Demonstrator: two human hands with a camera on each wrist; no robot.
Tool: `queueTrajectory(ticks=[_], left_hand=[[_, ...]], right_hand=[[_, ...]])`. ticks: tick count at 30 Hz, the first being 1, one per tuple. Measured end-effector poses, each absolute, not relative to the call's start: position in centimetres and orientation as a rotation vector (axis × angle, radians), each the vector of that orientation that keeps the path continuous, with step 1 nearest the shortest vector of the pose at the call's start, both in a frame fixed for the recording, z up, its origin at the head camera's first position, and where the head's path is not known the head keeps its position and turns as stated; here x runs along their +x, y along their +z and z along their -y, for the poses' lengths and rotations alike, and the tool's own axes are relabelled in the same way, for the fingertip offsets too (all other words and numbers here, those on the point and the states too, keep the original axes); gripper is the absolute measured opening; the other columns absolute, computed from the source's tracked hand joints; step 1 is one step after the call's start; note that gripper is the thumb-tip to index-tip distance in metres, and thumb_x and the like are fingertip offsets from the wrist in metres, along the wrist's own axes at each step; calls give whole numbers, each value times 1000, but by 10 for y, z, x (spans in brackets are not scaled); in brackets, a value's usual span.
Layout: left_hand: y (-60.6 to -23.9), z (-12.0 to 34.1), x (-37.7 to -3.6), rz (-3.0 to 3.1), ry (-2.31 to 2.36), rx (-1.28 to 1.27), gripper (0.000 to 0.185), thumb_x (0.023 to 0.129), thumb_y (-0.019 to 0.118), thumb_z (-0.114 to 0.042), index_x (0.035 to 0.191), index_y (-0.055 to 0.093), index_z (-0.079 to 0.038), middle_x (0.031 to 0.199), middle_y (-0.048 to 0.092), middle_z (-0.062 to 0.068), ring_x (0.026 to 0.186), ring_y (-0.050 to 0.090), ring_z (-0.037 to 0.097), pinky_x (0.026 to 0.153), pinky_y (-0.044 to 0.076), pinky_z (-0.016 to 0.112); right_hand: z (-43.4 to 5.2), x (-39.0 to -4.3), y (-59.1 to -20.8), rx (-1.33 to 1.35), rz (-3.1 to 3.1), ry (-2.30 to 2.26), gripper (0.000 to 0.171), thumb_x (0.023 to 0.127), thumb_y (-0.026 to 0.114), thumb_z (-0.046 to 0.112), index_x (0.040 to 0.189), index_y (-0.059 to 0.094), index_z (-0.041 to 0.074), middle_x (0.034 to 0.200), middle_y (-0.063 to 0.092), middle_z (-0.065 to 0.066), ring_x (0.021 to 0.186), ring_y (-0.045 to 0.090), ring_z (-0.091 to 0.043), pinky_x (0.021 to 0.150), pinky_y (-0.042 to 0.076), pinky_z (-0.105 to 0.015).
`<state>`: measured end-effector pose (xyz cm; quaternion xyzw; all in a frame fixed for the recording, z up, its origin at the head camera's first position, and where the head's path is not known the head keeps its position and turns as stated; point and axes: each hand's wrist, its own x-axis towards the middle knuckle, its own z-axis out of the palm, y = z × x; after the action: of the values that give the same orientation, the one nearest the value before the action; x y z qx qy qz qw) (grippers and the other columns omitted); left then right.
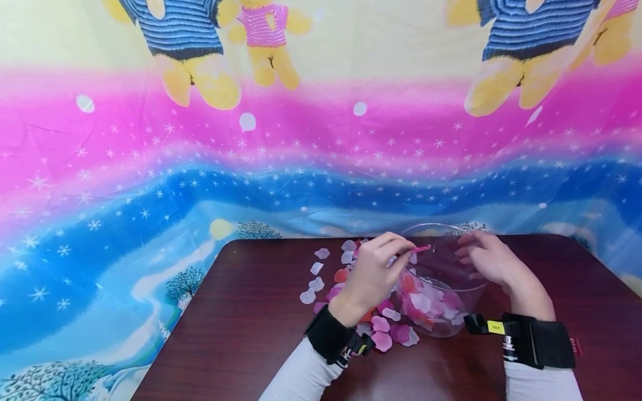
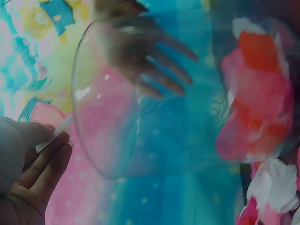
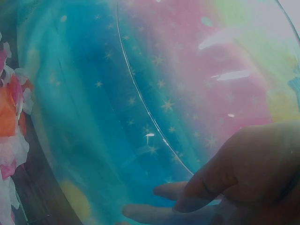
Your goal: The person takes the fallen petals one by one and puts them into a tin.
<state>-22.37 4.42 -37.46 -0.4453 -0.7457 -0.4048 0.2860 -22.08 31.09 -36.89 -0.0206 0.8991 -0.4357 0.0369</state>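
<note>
A clear round container (image 1: 446,270) stands on the dark table, with pink, white and orange petals (image 1: 426,301) heaped in its bottom. At the left part of its rim my left hand (image 1: 373,273) pinches a pink petal (image 1: 421,249) between thumb and fingers. In the left wrist view a pink petal (image 2: 47,114) and a white edge show at those fingertips. My right hand (image 1: 489,259) is at the container's right side near the rim, its fingers extended and spread. Whether they touch the wall, I cannot tell.
Loose petals (image 1: 381,341) in pink, purple, white and orange lie scattered on the brown table (image 1: 241,323), left of the container. A printed cloth (image 1: 301,133) with bears and snowflakes hangs behind the table's far edge.
</note>
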Motion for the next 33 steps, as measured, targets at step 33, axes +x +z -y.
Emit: queueTrajectory(ticks=[33], left_hand=[[-375,-43,-228,2171,-1041,-1284,29,96,73,-9,124,71,-4,120,70,7,112,67,14,97,46,13]], right_hand=[[-312,-222,-369,-71,-2767,-1335,44,105,29,7,143,34,-15,134,52,-40,121,55,-53,80,59,-49]])
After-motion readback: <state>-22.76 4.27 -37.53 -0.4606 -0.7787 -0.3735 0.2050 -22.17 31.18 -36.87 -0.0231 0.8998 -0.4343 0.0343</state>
